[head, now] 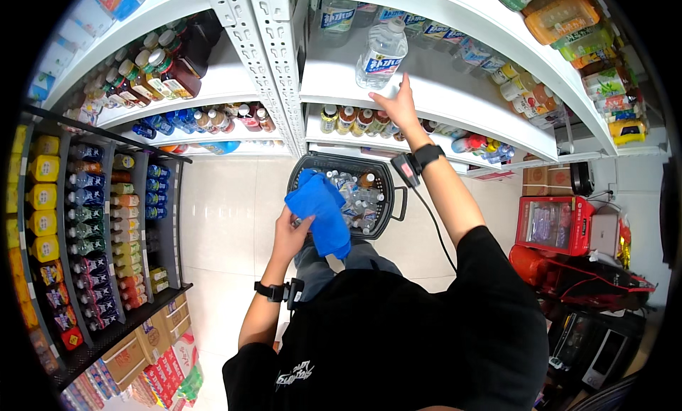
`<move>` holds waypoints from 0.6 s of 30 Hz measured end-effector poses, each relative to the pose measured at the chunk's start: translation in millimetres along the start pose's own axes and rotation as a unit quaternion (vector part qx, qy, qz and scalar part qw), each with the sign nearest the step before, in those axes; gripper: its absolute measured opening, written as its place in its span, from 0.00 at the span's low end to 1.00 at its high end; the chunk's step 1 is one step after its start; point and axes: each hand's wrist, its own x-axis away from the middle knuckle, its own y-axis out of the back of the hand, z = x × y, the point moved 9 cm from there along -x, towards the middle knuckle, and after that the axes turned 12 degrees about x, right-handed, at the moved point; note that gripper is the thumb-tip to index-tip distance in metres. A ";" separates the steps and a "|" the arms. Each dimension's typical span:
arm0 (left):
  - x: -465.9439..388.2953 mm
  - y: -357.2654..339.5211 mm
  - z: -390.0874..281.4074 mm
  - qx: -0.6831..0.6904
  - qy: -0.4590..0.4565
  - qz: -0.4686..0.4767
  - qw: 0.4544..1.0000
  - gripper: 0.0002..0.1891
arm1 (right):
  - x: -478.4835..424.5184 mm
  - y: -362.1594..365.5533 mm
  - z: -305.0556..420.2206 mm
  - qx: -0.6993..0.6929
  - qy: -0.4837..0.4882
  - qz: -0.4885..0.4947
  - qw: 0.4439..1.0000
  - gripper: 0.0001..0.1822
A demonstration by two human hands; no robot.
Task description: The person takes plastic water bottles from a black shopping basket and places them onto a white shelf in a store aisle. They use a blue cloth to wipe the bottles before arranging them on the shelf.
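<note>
My left hand point(292, 231) pinches a folded blue cloth point(322, 214), which hangs over the near left part of a dark plastic basket point(388, 171). In the basket lie several clear plastic bottles point(354, 192), some hidden by the cloth. Up on the white shelf point(330, 86), a large clear drink bottle point(381, 56) with a blue and white label stands near the front edge. My right hand point(398, 103) is just beside its base, thumb and fingers spread, holding nothing. Whether a fingertip touches the bottle, I cannot tell. Similar bottles point(337, 19) stand farther back on that shelf.
Juice bottles point(362, 122) line the lower shelf. A perforated white upright point(272, 54) divides the shelving. On the left is a black drinks rack point(128, 224) above cardboard boxes point(138, 352). A red glass-fronted cabinet point(554, 224) stands at right. A cable point(434, 224) hangs from my right wrist device.
</note>
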 end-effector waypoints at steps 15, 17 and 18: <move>32.1 87.6 18.2 -0.029 0.016 -0.131 0.991 0.19 | -85.5 -45.6 12.0 -0.126 -0.088 0.042 0.987 0.37; 34.1 86.5 18.3 -0.040 0.014 -0.137 0.990 0.19 | -99.2 -52.0 10.8 -0.113 -0.102 0.035 0.988 0.38; 33.8 84.7 17.9 -0.048 0.013 -0.137 0.989 0.18 | -110.2 -54.2 3.4 -0.117 -0.088 0.019 0.989 0.39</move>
